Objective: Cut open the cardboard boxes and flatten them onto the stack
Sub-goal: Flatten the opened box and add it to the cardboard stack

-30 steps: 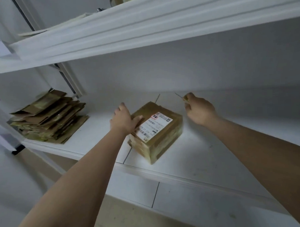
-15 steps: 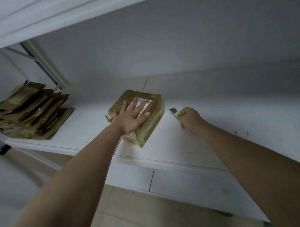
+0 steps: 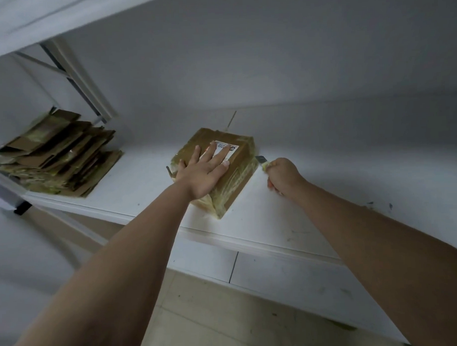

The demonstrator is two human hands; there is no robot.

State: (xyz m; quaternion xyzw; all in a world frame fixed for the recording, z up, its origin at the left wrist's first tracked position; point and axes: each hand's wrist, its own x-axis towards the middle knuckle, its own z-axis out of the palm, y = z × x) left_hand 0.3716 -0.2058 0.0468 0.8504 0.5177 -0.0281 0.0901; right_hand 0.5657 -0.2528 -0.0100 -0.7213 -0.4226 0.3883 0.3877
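Shelf [image 3: 134,186] is white and scuffed — taped box [image 3: 237,170] under flat left hand [image 3: 205,173], right hand [image 3: 283,174] gripping cutter [image 3: 262,161] at 3 o'clock, flattened stack [image 3: 58,155] at 9 — tiled floor [image 3: 214,315] below.

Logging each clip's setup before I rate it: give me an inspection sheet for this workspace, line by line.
Surface: white shelf, scuffed and marked toward its right end.
Job's things: taped cardboard box with a shipping label, uncut as far as shows; stack of flattened cardboard at the shelf's left end; utility knife, blade pointing at the box's right side.
Clutter: nothing seen.
Hands: left hand pressed flat on the box top; right hand grips the knife.
Cables: nothing seen.
Surroundings: white wall behind, upper shelf overhead, metal upright, tiled floor below.
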